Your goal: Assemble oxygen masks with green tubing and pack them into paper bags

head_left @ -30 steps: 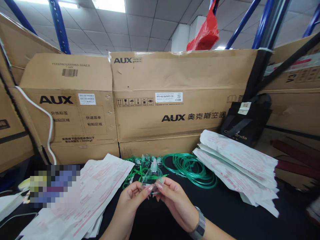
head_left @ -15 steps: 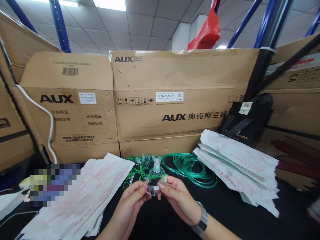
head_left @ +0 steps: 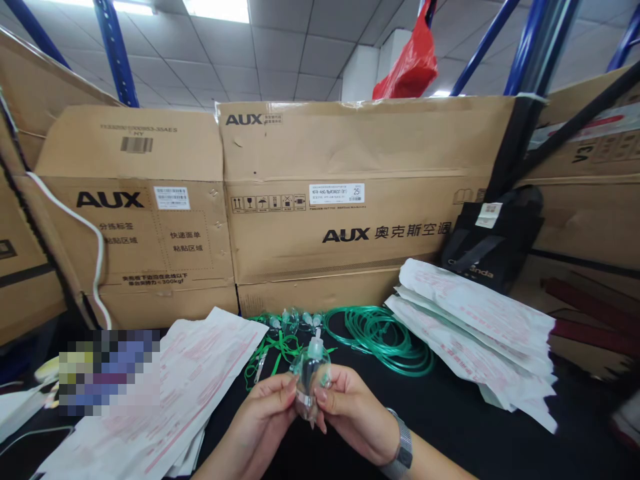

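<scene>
Between my hands is a clear oxygen mask (head_left: 312, 371) with a pale green connector on top, its narrow end pointing up and away from me. My left hand (head_left: 273, 402) pinches the mask's left edge between thumb and fingers. On the other edge, my right hand (head_left: 345, 400) grips it the same way, a watch on that wrist. Just beyond lie green elastic straps (head_left: 281, 345) and more clear masks (head_left: 290, 321) with their connectors. A coil of green tubing (head_left: 383, 337) rests to the right of them on the black tabletop.
White paper pouches with pink print lie on the left (head_left: 165, 393), and a stack of similar pouches (head_left: 475, 333) is on the right. Cardboard boxes (head_left: 360, 147) stand as a wall behind. A black bag (head_left: 493, 240) leans at the back right, beside a dark rack post.
Both hands have drawn the mask slightly lower and toward me. It has tilted, so more of its clear body shows. The surrounding things have stayed in place.
</scene>
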A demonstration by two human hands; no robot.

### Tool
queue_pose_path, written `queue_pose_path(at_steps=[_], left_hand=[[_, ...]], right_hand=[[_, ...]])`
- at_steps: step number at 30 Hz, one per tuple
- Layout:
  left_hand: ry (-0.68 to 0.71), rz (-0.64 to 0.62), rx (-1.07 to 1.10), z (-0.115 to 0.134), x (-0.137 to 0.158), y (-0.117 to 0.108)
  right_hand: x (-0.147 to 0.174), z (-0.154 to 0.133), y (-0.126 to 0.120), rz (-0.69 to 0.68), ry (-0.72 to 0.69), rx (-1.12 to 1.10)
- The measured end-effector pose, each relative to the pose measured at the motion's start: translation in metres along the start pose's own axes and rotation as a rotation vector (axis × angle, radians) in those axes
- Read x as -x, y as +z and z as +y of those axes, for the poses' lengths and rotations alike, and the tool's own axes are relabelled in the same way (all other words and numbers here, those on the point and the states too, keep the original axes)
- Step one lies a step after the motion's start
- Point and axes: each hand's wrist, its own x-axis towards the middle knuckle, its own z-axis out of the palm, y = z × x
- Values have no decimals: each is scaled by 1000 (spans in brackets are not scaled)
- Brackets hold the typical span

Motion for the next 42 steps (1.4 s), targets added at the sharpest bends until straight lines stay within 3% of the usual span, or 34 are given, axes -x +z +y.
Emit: queue_pose_path(at_steps=[4, 10, 21, 30, 36, 39, 42], left_hand=[[43, 109, -11, -4, 1, -1], [39, 154, 80, -6, 0, -6], [33, 95, -88, -4, -2, -5], [19, 172, -95, -3, -2, -6], [9, 230, -196, -1, -5, -7], [-57, 220, -214, -1, -5, -7], [-193, 202, -55, -1, -5, -5]], right_hand=[[-2, -6, -2, 31, -41, 20], [-3, -9, -4, 23, -55, 26], [-6, -3, -7, 49, -59, 51], [-5, -2, -5, 8, -56, 26], [-9, -3, -13, 167, -116, 27], [-10, -5, -18, 198, -126, -12], [-10, -1, -19, 132, -30, -1]])
